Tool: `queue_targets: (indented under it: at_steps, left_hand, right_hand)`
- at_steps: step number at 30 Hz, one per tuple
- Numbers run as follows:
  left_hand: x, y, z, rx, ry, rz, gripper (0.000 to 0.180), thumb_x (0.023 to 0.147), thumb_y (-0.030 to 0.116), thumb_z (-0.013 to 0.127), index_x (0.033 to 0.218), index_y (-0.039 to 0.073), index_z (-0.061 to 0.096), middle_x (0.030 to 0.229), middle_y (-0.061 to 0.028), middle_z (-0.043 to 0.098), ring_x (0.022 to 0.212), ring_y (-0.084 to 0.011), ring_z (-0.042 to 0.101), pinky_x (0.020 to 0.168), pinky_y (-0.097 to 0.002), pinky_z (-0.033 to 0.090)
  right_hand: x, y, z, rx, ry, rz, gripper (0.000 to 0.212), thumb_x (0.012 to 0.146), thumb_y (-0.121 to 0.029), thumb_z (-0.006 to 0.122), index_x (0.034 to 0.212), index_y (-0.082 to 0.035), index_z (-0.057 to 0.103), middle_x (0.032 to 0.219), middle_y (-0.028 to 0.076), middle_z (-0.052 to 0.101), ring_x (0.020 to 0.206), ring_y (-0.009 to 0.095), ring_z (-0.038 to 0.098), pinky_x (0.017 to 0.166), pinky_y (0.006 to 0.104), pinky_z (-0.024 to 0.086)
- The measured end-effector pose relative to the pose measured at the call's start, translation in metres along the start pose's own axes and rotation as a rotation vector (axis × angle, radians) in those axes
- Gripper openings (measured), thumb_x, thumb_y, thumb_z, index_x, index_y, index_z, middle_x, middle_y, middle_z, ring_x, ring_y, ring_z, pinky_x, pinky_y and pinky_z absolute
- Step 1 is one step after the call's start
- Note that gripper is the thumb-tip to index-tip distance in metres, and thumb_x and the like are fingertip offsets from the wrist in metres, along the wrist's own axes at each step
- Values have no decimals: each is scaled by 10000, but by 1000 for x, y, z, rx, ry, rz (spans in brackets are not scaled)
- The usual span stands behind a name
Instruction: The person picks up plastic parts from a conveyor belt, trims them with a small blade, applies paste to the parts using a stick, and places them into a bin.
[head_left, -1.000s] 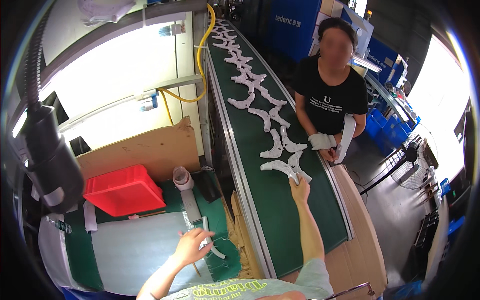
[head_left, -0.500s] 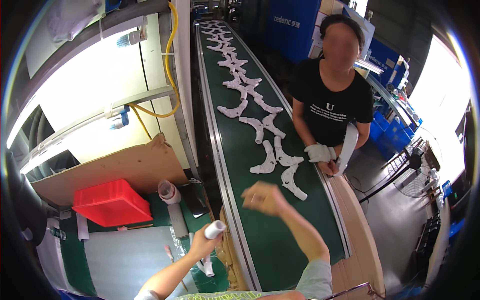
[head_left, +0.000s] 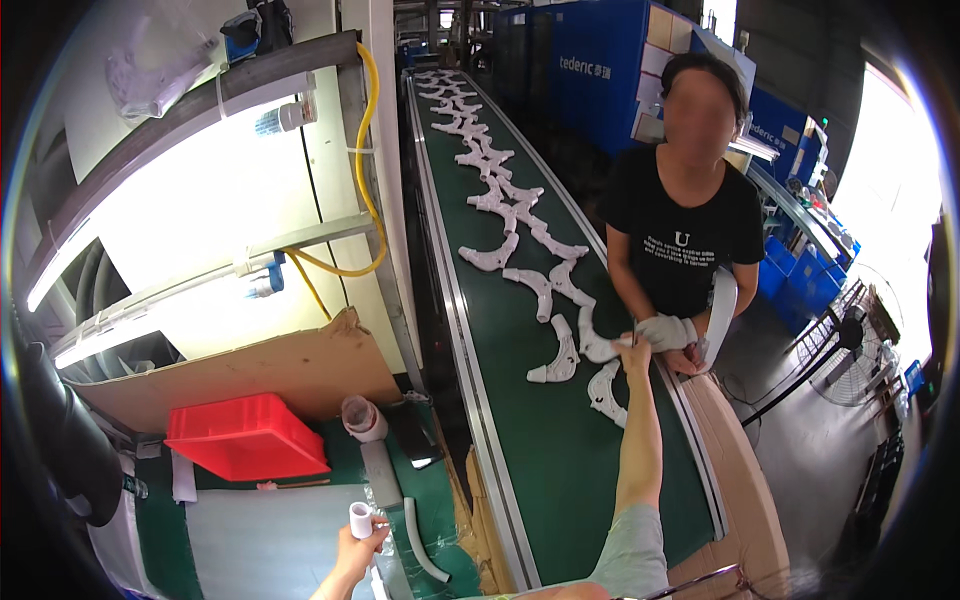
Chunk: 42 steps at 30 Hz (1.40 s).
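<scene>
My left hand (head_left: 358, 550), low over the workbench, is closed round a white curved plastic part (head_left: 360, 518); its round open end points up, and the fingers hide its middle. My right arm stretches across the green conveyor belt (head_left: 525, 480). At its far end my right hand (head_left: 634, 360) closes on the tip of another white curved plastic part (head_left: 597, 346) lying on the belt. Close by lie a similar part (head_left: 556, 355) to its left and one (head_left: 606, 395) partly behind my forearm. Several more run up the belt in a staggered line.
Across the belt stands a person (head_left: 685, 220) with a gloved hand near mine and a white panel (head_left: 720, 310) under one arm. The bench holds a red bin (head_left: 245, 440), a jar (head_left: 364, 418), a grey curved tube (head_left: 425, 548) and a grey sheet (head_left: 260, 545). A fan (head_left: 845, 365) stands right.
My right hand has moved away and to the right, onto a part on the belt. My left hand has drawn down and nearer with its part. The whole view has shifted slightly.
</scene>
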<state>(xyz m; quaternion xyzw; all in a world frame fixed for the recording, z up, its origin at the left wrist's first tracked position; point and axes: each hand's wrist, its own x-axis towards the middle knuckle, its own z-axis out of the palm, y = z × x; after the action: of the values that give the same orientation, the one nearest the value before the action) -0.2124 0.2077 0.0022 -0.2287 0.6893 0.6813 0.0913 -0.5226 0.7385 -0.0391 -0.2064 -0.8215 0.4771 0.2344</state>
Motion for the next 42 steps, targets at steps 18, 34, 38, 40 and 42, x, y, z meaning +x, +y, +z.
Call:
queue_targets:
  at_steps: [18,34,38,40,42]
  left_hand:
    - [-36,16,29,-520,-294,91,475,783,170,686,1206,59,501,1044,-35,588,861,-120,552,633,-259,445]
    - [-63,-112,-263,-703,-35,147,389,715,-93,589,1080,31,537,916,-40,566,803,-139,563,681,-275,480]
    - [-100,-128,-312,-639,87,233,357,717,-65,610,1056,30,552,922,-36,553,834,-132,545,740,-274,454]
    - [-110,-131,-319,-581,91,198,387,721,-75,601,1089,28,536,950,-43,547,851,-137,547,751,-289,472]
    - [-113,-132,-317,-520,65,176,402,728,-65,601,1110,36,526,957,-45,542,845,-135,545,725,-282,477]
  right_hand:
    - [-486,-186,-29,206,-368,-833,254,625,-41,743,836,-137,640,774,30,513,555,152,538,447,269,426]
    - [-722,-166,67,423,-726,79,200,804,-61,630,1001,-33,636,830,-21,584,695,43,498,614,163,380]
    - [-746,-134,67,482,-558,516,138,839,-118,616,924,-11,640,652,-38,527,478,21,405,409,197,296]
    - [-754,-121,64,497,-567,598,138,842,-124,617,923,-14,638,642,-39,518,427,20,373,362,209,263]
    - [-760,-111,63,468,-551,709,158,843,-154,623,924,-19,634,621,-38,505,386,31,361,327,213,240]
